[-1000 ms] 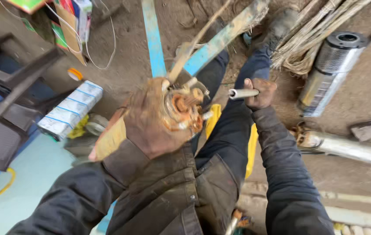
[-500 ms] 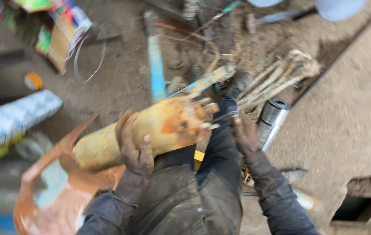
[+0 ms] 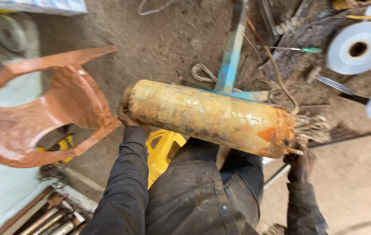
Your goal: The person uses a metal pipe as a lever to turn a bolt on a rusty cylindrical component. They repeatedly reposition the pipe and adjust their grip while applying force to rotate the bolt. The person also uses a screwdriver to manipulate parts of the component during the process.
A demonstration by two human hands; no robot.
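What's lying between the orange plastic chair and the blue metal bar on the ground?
In the head view, bare dirt floor lies between the orange plastic chair and the blue metal bar, plus, near the bar, a small wire coil.

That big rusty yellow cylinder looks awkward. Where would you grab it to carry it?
Probably at both ends, from underneath. The yellow cylinder lies level across the person's lap, long and smooth-sided, so the middle offers little to hook fingers on. The left hand cups the blunt end and the right hand supports the other end from below, just under the wire bundle, which is best avoided.
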